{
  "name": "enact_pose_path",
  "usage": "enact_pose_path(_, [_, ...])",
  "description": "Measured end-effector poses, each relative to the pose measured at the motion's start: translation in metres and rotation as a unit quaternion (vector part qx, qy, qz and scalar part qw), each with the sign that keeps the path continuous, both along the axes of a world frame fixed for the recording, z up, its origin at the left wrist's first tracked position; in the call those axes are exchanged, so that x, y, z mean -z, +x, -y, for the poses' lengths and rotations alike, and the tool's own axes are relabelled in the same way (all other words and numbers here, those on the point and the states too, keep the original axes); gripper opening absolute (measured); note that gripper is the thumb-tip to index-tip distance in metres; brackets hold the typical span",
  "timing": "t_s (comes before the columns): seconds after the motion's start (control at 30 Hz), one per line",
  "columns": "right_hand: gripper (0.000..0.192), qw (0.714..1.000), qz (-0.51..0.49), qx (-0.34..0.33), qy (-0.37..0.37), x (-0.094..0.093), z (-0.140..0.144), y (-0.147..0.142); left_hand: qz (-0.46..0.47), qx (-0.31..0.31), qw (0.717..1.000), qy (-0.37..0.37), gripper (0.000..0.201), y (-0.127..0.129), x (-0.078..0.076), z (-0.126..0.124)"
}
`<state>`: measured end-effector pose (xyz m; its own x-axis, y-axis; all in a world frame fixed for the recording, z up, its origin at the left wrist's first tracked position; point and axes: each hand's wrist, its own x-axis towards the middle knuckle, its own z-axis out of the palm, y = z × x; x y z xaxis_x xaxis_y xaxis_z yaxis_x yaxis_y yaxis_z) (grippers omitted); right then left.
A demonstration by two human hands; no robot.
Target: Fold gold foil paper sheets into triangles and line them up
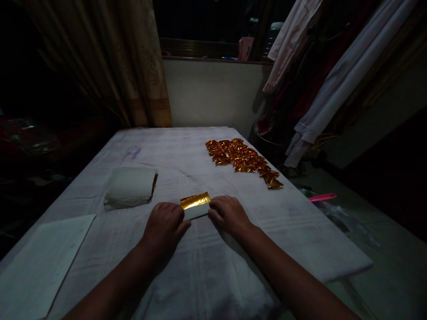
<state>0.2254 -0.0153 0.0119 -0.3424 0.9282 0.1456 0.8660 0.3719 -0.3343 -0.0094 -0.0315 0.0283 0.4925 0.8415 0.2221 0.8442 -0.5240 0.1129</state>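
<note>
Between my hands, near the middle of the table, lies a sheet of gold foil paper (196, 206), its shiny gold side at the far part and a pale strip folded along the near part. My left hand (166, 224) grips its left end with the fingers curled. At the right end, my right hand (229, 213) pinches the paper between thumb and fingers. A stack of pale paper sheets (130, 189), with a little gold at its right edge, sits to the left. Several folded gold foil pieces (240, 155) lie in a cluster at the far right.
A white sheet of paper (40, 262) lies at the table's left front. The table (187, 151) bears a pale checked cloth. Behind are a curtain (143, 80) and a sill with a pink cup (245, 48). Clothes (320, 102) hang at the right.
</note>
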Motion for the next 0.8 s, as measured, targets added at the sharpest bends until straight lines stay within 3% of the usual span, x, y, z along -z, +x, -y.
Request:
enact_pose_path(0.1, [0.035, 0.999, -0.030, 0.015, 0.012, 0.006, -0.008, 0.001, 0.051, -0.036, 0.998, -0.007, 0.017, -0.002, 0.011, -0.006])
enact_pose_path(0.2, [0.049, 0.998, -0.067, 0.002, 0.016, 0.017, -0.009, 0.006, 0.100, -0.045, 0.994, -0.006, 0.037, -0.007, 0.022, -0.008])
enact_pose_path(0.37, [0.040, 0.991, -0.134, -0.029, 0.007, 0.024, -0.007, 0.017, 0.125, -0.002, 0.992, -0.025, 0.018, -0.011, 0.025, -0.006])
enact_pose_path(0.53, [0.016, 0.977, -0.196, -0.081, -0.007, 0.015, -0.007, 0.027, 0.127, 0.060, 0.989, -0.054, 0.023, -0.019, 0.026, -0.005])
enact_pose_path(0.8, [0.020, 0.984, -0.121, -0.132, -0.019, 0.009, -0.005, 0.030, 0.087, 0.088, 0.991, -0.046, 0.025, -0.025, 0.031, -0.004])
